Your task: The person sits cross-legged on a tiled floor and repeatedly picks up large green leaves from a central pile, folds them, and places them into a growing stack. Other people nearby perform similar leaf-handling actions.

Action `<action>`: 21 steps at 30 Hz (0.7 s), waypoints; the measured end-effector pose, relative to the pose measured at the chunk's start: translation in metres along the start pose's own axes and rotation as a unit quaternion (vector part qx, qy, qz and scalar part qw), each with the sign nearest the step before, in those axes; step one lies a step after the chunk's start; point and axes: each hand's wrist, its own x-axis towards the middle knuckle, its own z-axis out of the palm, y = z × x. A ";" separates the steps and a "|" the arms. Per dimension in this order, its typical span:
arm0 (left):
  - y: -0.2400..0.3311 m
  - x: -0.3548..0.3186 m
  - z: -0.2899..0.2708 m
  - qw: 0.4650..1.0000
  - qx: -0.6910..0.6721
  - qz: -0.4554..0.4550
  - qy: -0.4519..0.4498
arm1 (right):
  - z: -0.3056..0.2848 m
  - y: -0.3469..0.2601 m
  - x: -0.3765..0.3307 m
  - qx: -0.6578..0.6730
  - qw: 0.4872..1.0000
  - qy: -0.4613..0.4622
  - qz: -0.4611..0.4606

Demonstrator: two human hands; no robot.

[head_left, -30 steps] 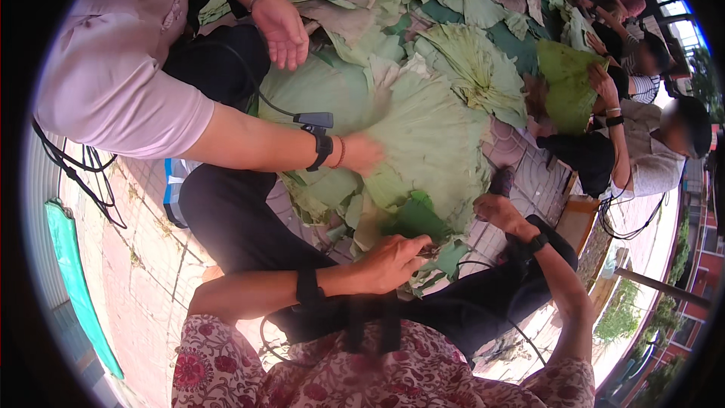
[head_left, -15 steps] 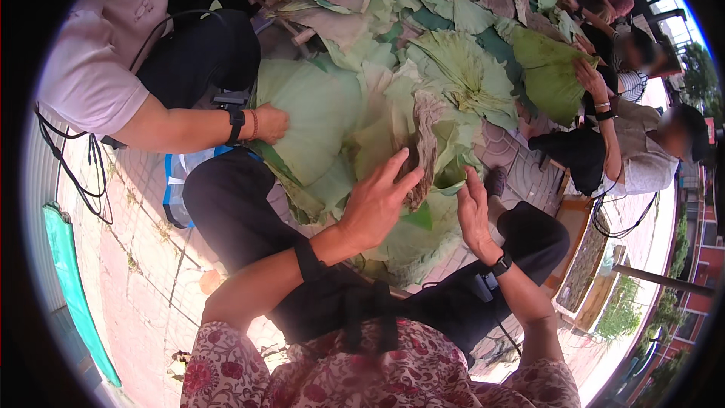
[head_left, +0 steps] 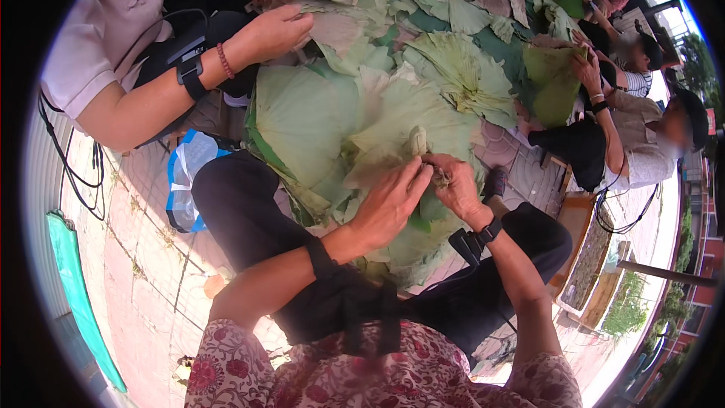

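Both my hands meet over a heap of large, pale green lotus leaves (head_left: 302,109) in front of me. Between them is a tightly folded, crumpled lotus leaf (head_left: 418,140), its narrow end standing up above my fingertips. My left hand (head_left: 381,211) pinches it from the left with thumb and forefinger close together. From the other side, my right hand (head_left: 459,193) curls its fingers around the bunched part. Much of the folded leaf is hidden behind my fingers.
At the left, a co-worker's hands (head_left: 276,30) handle leaves; a blue-and-white bag (head_left: 189,174) stands below. Another person (head_left: 634,136) holds a broad green leaf (head_left: 555,79) at right. My knees flank the heap. A wooden frame (head_left: 578,238) lies at right on the paving.
My hands have come together, and the upright crumpled leaf is now bunched small between them. The left co-worker's lower hand has moved up and away from the broad leaf.
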 end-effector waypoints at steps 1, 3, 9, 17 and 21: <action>0.002 0.002 -0.003 0.997 0.029 -0.007 0.064 | -0.004 0.006 0.007 0.003 0.996 0.078 0.040; 0.001 -0.005 -0.008 0.997 0.009 -0.027 0.068 | -0.025 -0.009 0.030 0.008 0.973 0.226 0.047; 0.007 -0.024 0.002 0.996 -0.060 -0.042 -0.052 | -0.001 -0.008 0.043 -0.178 0.959 0.220 -0.029; 0.000 -0.024 -0.001 0.988 -0.095 -0.074 -0.094 | 0.183 0.027 0.029 -0.190 0.952 -0.077 0.228; 0.001 -0.020 -0.011 0.991 -0.093 -0.084 -0.054 | 0.221 0.013 0.032 -0.268 0.928 -0.069 0.251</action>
